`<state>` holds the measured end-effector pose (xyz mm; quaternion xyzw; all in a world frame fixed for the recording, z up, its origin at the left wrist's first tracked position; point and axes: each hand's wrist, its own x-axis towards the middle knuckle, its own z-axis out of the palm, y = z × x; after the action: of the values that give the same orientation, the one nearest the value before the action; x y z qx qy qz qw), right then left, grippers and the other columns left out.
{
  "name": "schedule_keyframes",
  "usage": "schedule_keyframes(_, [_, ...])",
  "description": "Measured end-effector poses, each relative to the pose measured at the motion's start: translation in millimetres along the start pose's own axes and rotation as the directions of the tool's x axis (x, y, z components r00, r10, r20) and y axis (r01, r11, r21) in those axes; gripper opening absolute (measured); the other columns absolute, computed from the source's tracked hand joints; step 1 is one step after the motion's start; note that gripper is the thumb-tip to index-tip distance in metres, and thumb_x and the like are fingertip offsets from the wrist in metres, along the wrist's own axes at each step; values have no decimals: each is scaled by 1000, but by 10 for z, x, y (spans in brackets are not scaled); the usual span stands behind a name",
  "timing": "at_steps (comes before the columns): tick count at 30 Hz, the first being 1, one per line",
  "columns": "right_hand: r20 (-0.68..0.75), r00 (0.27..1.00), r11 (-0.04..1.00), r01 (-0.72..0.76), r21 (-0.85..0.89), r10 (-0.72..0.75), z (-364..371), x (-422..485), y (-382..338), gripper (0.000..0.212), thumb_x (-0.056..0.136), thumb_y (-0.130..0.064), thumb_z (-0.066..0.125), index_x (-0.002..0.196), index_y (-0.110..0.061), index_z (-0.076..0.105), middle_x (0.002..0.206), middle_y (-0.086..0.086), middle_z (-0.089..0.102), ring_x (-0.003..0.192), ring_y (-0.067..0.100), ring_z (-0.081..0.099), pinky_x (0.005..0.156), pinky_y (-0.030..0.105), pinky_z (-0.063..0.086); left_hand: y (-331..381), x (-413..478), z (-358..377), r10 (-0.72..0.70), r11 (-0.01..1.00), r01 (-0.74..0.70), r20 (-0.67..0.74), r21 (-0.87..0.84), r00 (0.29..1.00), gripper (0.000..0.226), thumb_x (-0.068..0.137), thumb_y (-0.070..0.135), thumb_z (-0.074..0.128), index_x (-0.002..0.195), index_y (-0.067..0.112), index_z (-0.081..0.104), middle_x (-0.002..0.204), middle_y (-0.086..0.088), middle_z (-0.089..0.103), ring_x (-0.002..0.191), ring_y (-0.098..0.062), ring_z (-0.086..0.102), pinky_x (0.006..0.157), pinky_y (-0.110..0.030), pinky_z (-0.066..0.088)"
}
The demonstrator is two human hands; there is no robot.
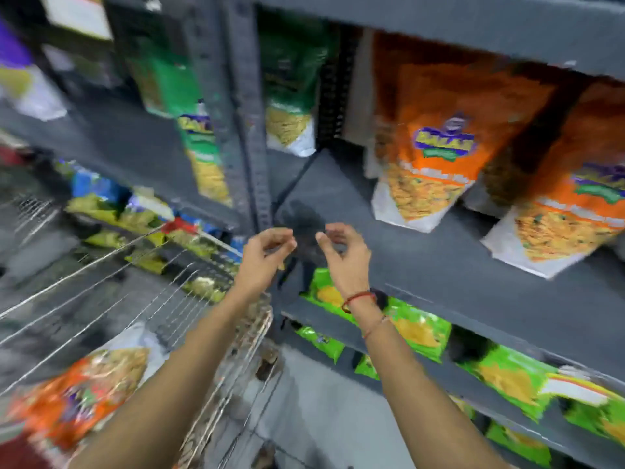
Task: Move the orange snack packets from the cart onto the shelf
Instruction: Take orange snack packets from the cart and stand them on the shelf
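Observation:
Two orange snack packets stand upright on the grey shelf [449, 265]: one [436, 137] near the middle and one [575, 184] at the right edge. Another orange packet [84, 390] lies in the wire cart [111, 292] at the lower left. My left hand [265, 257] and my right hand [341, 255] hover side by side in front of the shelf's left front edge, fingers loosely curled and apart, holding nothing. A red thread is tied around my right wrist.
Green packets [291, 86] stand on the same shelf level to the left, past the grey upright post [250, 137]. Lime-green packets [419, 326] fill the shelf below. Yellow, blue and red packets [135, 211] sit on lower racks behind the cart. The whole view is motion-blurred.

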<state>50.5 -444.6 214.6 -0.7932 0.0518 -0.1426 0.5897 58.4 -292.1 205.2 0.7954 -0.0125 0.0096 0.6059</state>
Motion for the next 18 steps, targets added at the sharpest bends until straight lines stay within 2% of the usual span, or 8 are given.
schedule_keyframes(3, [239, 971, 998, 29, -60, -14, 738, -192, -11, 19, 81, -15, 68, 95, -2, 65, 91, 17, 71, 78, 18, 63, 69, 3, 43, -525, -318, -775, -187, 982, 189, -158, -2, 970, 21, 83, 6, 63, 103, -2, 63, 79, 4, 65, 62, 12, 60, 61, -6, 47])
schedule_keyframes(5, [406, 914, 997, 9, -72, 21, 1241, -370, 28, 20, 81, -14, 68, 96, -1, 65, 86, 13, 69, 77, 16, 61, 66, 3, 44, -869, -597, -1248, -305, 946, 322, -256, 28, 918, 24, 82, 14, 67, 101, 1, 64, 71, 1, 61, 55, 3, 56, 55, -12, 44])
schedule_keyframes(8, [593, 800, 986, 16, -166, 87, 1817, -605, 132, 23, 82, -16, 67, 100, -1, 63, 77, -3, 60, 75, 15, 57, 71, 20, 51, -1369, -994, -1718, -497, 852, 523, -289, 14, 818, 27, 84, 19, 65, 101, -2, 63, 82, -12, 62, 69, -20, 54, 58, -24, 41])
schedule_keyframes(11, [757, 619, 938, 92, -335, 210, 2337, -810, 315, 25, 82, -16, 66, 104, -4, 60, 75, -5, 55, 77, 15, 53, 79, 31, 50, -1855, -1346, -1987, -634, 743, 670, -318, 3, 705, 38, 81, 27, 68, 98, -7, 63, 84, -16, 64, 84, -39, 62, 66, -32, 41])
schedule_keyframes(13, [823, 474, 878, 188, -441, 312, 2566, -940, 465, 29, 81, -18, 68, 105, -6, 57, 80, 3, 56, 82, 19, 53, 83, 35, 48, -2082, -1558, -2028, -708, 662, 749, -331, -3, 624, 44, 77, 28, 72, 104, -4, 61, 99, -20, 66, 99, -36, 62, 75, -34, 41])
schedule_keyframes(15, [853, 314, 807, 305, -506, 417, 2780, -1069, 594, 47, 79, -25, 70, 119, -7, 52, 105, 14, 61, 101, 27, 57, 93, 40, 47, -2366, -1755, -2041, -760, 589, 807, -313, 40, 570, 60, 75, 33, 74, 121, 0, 53, 116, -14, 60, 111, -28, 56, 83, -30, 40])
schedule_keyframes(17, [854, 181, 715, 478, -510, 487, 2914, -1174, 693, 59, 79, -29, 69, 127, -5, 45, 129, 19, 52, 119, 34, 51, 99, 42, 44, -2561, -1876, -2023, -781, 541, 831, -290, 126, 553, 83, 70, 46, 73, 133, 2, 41, 136, -19, 49, 125, -33, 45, 100, -34, 34])
schedule_keyframes(18, [855, 123, 678, 558, -479, 503, 2977, -1233, 711, 61, 80, -28, 68, 130, -4, 42, 135, 19, 48, 124, 34, 46, 101, 41, 41, -2640, -1911, -2044, -790, 519, 838, -283, 165, 545, 82, 72, 43, 73, 134, 1, 40, 139, -21, 46, 128, -35, 42, 104, -33, 26])
